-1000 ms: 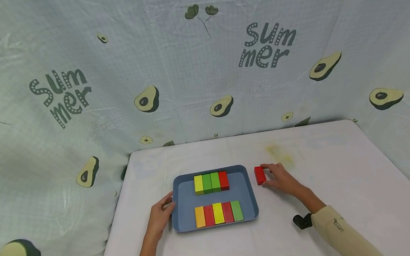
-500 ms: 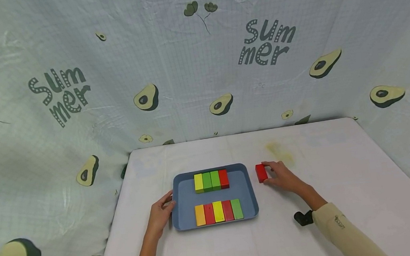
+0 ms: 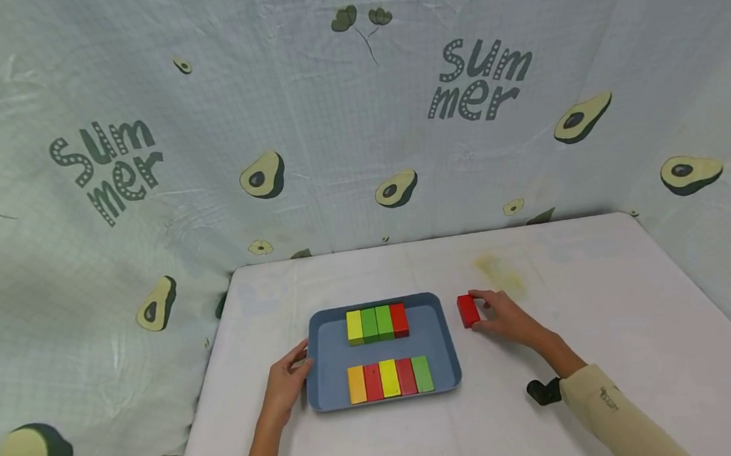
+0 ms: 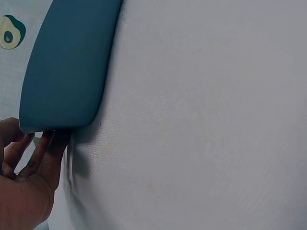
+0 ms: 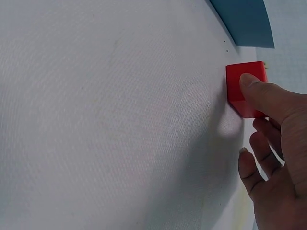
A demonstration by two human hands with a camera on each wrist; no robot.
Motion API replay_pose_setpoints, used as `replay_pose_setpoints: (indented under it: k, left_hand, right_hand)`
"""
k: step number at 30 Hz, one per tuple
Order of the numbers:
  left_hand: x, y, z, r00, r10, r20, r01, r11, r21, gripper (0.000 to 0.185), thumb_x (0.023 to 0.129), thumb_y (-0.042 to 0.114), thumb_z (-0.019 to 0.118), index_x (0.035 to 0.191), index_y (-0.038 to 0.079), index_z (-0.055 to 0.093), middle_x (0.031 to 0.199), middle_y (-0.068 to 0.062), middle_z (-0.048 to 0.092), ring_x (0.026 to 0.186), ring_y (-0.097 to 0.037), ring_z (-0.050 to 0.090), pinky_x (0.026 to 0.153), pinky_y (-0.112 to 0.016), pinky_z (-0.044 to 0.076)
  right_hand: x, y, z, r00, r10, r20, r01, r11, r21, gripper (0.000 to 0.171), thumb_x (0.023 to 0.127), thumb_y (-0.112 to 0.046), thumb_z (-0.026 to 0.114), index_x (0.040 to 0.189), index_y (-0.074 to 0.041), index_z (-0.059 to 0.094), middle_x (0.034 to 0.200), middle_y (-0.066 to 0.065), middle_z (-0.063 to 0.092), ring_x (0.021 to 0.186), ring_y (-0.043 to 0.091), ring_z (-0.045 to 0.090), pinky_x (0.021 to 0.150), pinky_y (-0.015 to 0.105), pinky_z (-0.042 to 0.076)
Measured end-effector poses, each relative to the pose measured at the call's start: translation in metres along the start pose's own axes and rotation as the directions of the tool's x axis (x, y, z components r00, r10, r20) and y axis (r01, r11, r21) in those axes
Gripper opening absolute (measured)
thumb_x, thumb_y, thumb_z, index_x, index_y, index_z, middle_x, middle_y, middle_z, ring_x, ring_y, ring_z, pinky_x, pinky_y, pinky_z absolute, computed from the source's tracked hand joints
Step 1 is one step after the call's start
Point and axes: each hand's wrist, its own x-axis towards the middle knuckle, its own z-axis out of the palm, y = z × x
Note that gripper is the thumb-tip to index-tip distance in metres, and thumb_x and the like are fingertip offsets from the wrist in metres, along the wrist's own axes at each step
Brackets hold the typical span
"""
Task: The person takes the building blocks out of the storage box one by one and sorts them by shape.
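**Red block held beside the tray**

The right hand [image 3: 504, 316] hides the far side of the red block [image 3: 468, 311], pinching it between thumb and fingers on the white table [image 3: 605, 324], just right of the blue tray [image 3: 450, 371]; the left hand [image 3: 285, 386] rests relaxed fingers against the tray's left rim, fingertips tucked beneath it in the wrist view; two rows of coloured blocks [image 3: 387, 379] lie inside the tray; avocado-print cloth [image 3: 141, 167] hangs behind.

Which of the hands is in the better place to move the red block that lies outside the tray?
Probably the right hand: its fingers already touch the red block. The left hand rests against the tray edge opposite.
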Motion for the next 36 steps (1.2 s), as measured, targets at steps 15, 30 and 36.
replay_pose_setpoints:
  k: [15, 30, 36]
  left_hand:
    - [-0.002, -0.001, -0.001, 1.0, 0.024, -0.002, -0.024, 1.0, -0.005, 0.046, 0.092, 0.005, 0.058, 0.136, 0.0, 0.048, 0.122, -0.023, 0.053, 0.1, -0.028, 0.058, 0.072, -0.027, 0.048]
    - [0.002, -0.001, -0.001, 1.0, -0.02, -0.003, 0.02, 1.0, -0.014, 0.045, 0.092, 0.005, 0.058, 0.137, 0.003, 0.049, 0.125, -0.022, 0.053, 0.104, -0.03, 0.057, 0.075, -0.028, 0.048]
    - [0.001, 0.0, 0.0, 1.0, -0.03, 0.008, 0.03, 0.999, -0.026, 0.046, 0.093, 0.006, 0.058, 0.138, 0.003, 0.048, 0.127, -0.023, 0.051, 0.108, -0.031, 0.055, 0.077, -0.03, 0.048]
  right_hand:
    - [0.001, -0.011, -0.009, 0.995, 0.027, -0.097, -0.019, 0.997, 0.073, 0.072, 0.077, -0.021, 0.079, 0.135, 0.001, 0.042, 0.128, 0.018, 0.049, 0.109, 0.035, 0.048, 0.082, 0.048, 0.047]
    - [0.01, -0.04, -0.012, 0.993, -0.012, -0.121, 0.029, 0.989, 0.142, 0.063, 0.081, -0.017, 0.075, 0.133, 0.001, 0.044, 0.126, 0.019, 0.052, 0.108, 0.035, 0.052, 0.083, 0.045, 0.049]
    - [0.014, -0.049, -0.006, 0.988, -0.063, -0.139, 0.078, 0.991, 0.108, 0.063, 0.08, -0.018, 0.077, 0.132, 0.001, 0.047, 0.125, 0.019, 0.053, 0.108, 0.034, 0.052, 0.082, 0.045, 0.049]
